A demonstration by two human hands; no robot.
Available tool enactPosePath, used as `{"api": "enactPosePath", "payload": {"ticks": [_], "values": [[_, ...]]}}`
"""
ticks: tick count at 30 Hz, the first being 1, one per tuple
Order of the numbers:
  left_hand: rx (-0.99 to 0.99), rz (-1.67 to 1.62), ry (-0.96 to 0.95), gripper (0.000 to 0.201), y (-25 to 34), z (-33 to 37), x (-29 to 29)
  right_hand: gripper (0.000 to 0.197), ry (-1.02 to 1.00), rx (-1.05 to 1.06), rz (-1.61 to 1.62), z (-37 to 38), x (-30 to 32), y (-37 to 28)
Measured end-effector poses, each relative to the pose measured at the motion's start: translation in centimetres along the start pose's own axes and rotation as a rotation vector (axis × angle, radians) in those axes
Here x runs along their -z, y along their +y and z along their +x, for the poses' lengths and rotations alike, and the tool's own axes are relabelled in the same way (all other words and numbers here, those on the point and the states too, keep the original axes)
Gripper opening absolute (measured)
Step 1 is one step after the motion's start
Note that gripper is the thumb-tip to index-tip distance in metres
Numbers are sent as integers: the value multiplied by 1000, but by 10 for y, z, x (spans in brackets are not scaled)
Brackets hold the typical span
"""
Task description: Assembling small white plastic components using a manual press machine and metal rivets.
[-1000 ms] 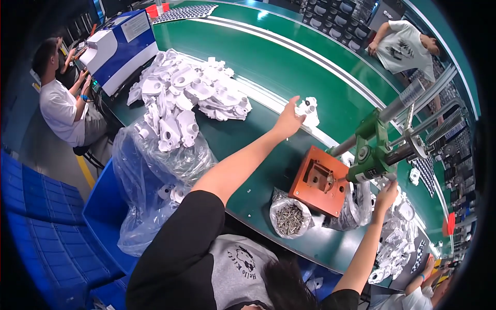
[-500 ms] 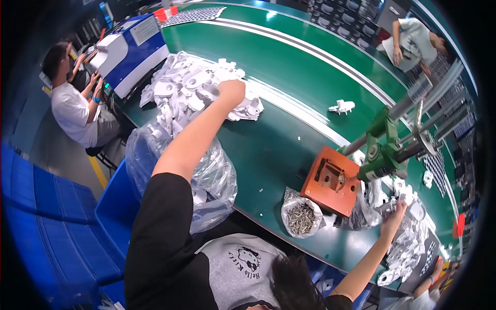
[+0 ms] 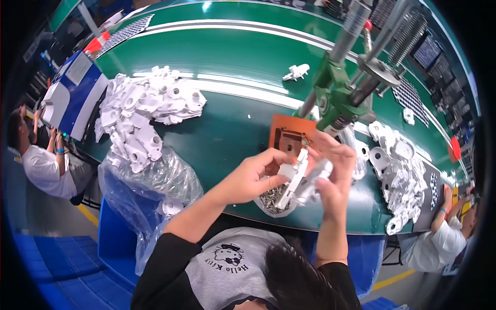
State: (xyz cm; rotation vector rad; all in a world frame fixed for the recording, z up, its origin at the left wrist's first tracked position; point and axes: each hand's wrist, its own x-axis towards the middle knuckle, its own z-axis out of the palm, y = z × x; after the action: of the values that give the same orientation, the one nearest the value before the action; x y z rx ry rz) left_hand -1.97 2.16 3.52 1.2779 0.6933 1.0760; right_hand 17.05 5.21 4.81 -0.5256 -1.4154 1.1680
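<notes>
1. Left hand (image 3: 250,176) is gripping a white plastic part (image 3: 292,184) between thumb and fingers, toward four o'clock from the view's centre.
2. Right hand (image 3: 336,173) is curving round the part's three-o'clock side, its thumb touching white plastic; whether it is gripping, I cannot tell.
3. Bagged metal pins (image 3: 270,198) are lying at eight o'clock from the part.
4. Orange fixture (image 3: 297,123) is standing at twelve o'clock, green press (image 3: 338,106) at one.
5. White heaps are lying at ten (image 3: 147,103) and three o'clock (image 3: 402,181).
</notes>
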Motion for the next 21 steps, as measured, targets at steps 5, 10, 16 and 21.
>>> {"api": "enactPosePath", "payload": {"ticks": [5,10,16,21], "values": [[-35,-156,48,29,-10,-3,-21,60,-57,-39,14,-12,-13,12],[1,-229,9,32,-21,-8,-19,60,-67,-105,38,-19,-13,12],[-25,-222,38,28,-28,-8,-26,56,-115,3,-172,-25,-10,26],[132,-337,234,40,-28,-6,-32,57,55,-149,-291,-24,-14,23]]}}
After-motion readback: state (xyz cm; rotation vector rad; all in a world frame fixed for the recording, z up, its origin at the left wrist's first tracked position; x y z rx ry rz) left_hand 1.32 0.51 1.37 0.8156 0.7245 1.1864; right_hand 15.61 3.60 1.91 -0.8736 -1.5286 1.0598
